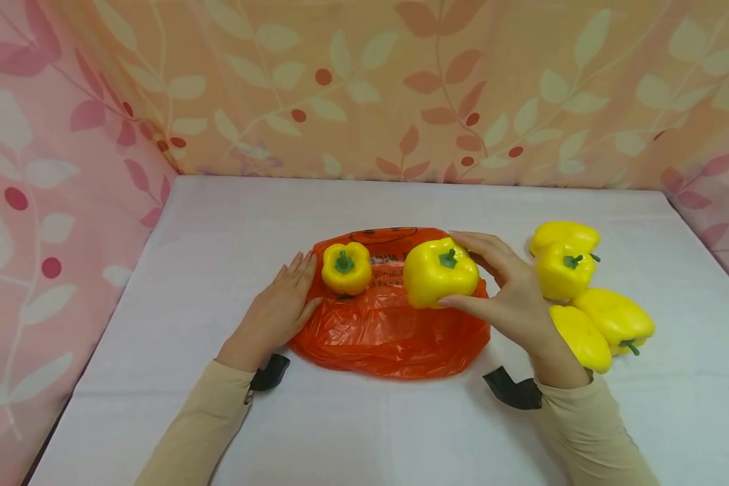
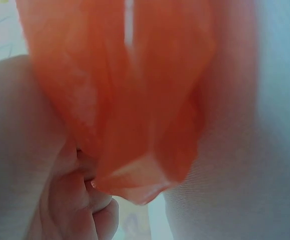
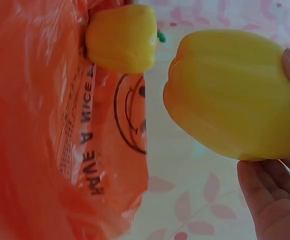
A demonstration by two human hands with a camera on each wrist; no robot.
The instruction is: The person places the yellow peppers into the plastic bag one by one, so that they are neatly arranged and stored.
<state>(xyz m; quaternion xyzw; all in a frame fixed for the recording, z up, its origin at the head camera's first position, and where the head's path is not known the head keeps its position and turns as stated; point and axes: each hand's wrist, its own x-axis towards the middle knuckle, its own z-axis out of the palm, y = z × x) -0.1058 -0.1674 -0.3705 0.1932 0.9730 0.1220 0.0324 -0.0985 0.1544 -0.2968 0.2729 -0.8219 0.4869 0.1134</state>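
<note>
My right hand (image 1: 513, 297) holds a yellow bell pepper (image 1: 440, 273) between thumb and fingers, over the right part of an orange plastic bag (image 1: 395, 337). The right wrist view shows this pepper (image 3: 235, 95) large, with fingertips on two sides of it. A second yellow bell pepper (image 1: 346, 270) stands on the bag's left part, its green stem up. At the bag's left edge lies my left hand (image 1: 282, 297), fingers extended beside the plastic. In the left wrist view, the orange plastic (image 2: 129, 100) hangs close to the camera and covers part of the fingers.
Several more yellow bell peppers (image 1: 563, 270) lie grouped on the white table (image 1: 370, 432), right of my right hand. Black straps (image 1: 513, 391) stick out from both sleeves. A leaf-patterned curtain (image 1: 364, 88) closes off the back and sides.
</note>
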